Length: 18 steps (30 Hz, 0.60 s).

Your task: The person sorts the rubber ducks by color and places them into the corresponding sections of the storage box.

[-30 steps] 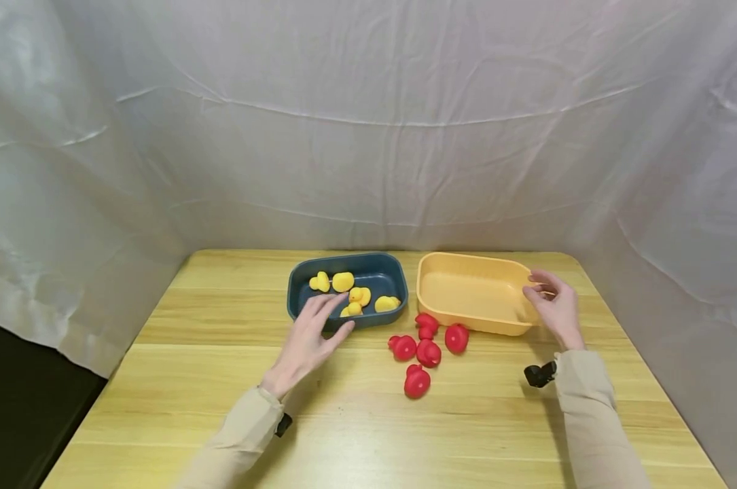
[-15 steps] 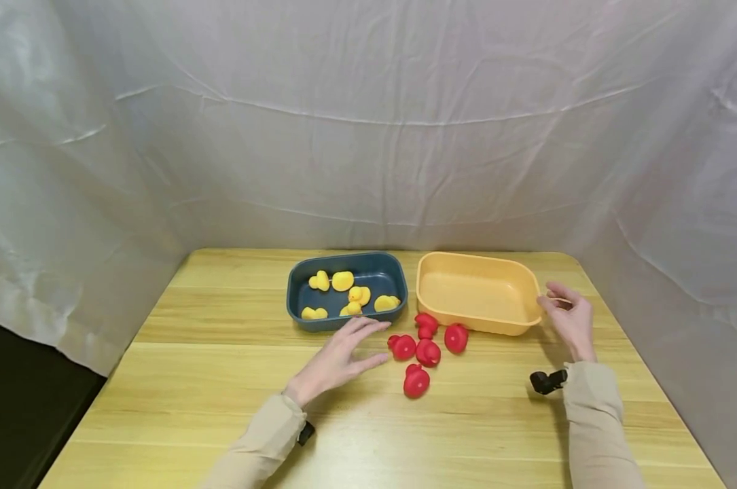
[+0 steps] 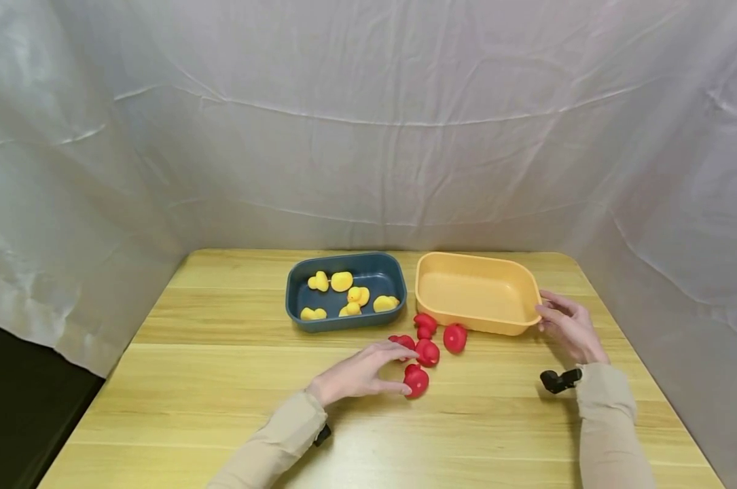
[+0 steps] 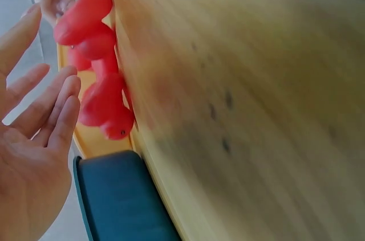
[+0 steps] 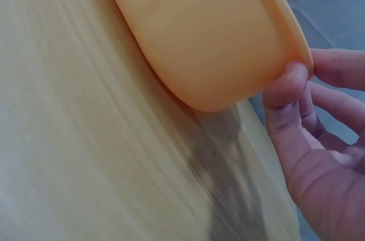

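My left hand (image 3: 365,370) reaches over several red rubber ducks, fingers spread and nothing held. In the head view its thumb overlaps the nearest red duck (image 3: 417,382); contact cannot be told. Its fingertips partly cover another red duck (image 3: 403,341). The left wrist view shows this open palm (image 4: 34,161) beside the red ducks (image 4: 102,104). At the right end of the yellow bin (image 3: 475,292), my right hand (image 3: 570,326) holds the corner. In the right wrist view the thumb (image 5: 287,84) presses the outer wall of the bin (image 5: 211,41), and the index fingertip meets its rim.
A dark blue bin (image 3: 301,261) stands left of the yellow one with several yellow rubber ducks (image 3: 358,296) inside. Both bins sit near the back of the wooden table (image 3: 221,380). A pale curtain (image 3: 368,170) hangs behind and at both sides.
My left hand has moved right and toward me, from the blue bin to the red ducks. My right hand has shifted slightly right and now sits lower against the yellow bin's corner.
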### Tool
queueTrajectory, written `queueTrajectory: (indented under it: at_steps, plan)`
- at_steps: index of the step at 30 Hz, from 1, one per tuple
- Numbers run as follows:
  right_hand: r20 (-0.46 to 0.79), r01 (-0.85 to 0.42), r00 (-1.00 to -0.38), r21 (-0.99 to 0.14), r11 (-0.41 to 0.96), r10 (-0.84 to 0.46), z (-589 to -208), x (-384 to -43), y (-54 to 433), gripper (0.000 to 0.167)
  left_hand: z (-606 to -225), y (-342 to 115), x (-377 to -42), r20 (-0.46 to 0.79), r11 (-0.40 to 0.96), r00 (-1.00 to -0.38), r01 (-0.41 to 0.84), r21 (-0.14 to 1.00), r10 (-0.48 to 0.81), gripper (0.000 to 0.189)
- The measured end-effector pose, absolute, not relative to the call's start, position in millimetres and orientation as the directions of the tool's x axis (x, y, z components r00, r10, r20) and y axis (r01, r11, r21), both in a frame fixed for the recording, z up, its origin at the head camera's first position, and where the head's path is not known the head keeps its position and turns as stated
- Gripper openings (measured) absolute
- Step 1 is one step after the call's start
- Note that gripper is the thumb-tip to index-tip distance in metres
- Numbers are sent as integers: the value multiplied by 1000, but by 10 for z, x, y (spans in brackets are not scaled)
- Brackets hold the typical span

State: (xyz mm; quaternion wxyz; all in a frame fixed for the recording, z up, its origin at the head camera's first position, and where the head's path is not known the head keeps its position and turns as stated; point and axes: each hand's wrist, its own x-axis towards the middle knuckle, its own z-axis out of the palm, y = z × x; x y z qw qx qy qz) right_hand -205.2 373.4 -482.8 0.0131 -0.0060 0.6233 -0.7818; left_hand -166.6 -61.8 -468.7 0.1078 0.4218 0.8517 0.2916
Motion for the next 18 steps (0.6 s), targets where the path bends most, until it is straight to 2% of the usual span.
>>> queueTrajectory:
  at_steps: [9, 18]
  plan:
    - [-34, 67, -993, -952, -298, -112, -4813, -2051, 3775, 39, -4702, -534, -1671, 2, 483, -583, 675, 558, 813, 60]
    - [-59, 122, -984, -914, -386, -170, -4865, -2071, 3835, 44, -4730, -519, -1696, -26, 507, -588, 674, 537, 809, 59]
